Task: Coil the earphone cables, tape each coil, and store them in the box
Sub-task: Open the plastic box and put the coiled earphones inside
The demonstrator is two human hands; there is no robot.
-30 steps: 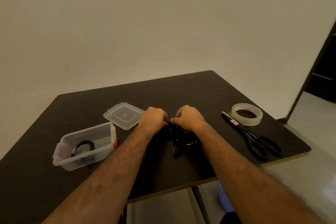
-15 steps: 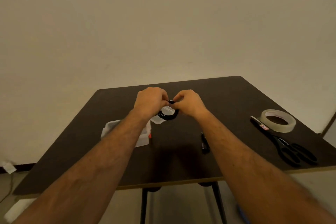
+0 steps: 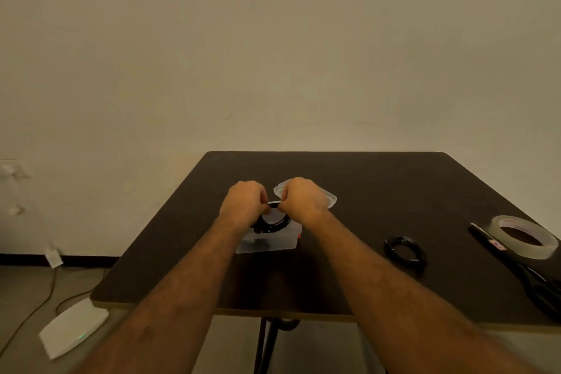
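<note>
**Coil held above the box, a second one waiting on the worktop**

The person is holding a black earphone coil (image 3: 271, 223) up between both hands, just over the clear plastic box (image 3: 267, 244) at the middle of the worktop (image 3: 379, 179). The left hand (image 3: 244, 203) and right hand (image 3: 300, 199) are each pinching the top of the loop with curled fingers, knuckles nearly touching; whether tape is already round it is too small to tell. The box's lid (image 3: 329, 199) is lying just behind the right hand.

Judging from this, the work is partly done. A second black coil (image 3: 403, 250) is lying on the worktop to the right, well apart from the box, not yet stored. The tape roll (image 3: 526, 237) and scissors (image 3: 534, 279) are sitting at the far right edge.

Against half a second ago, the camera is looking from further left, so the box now shows under the hands rather than beside the left forearm, the lid is showing behind the right hand, and the second coil is showing fully as a ring.
</note>
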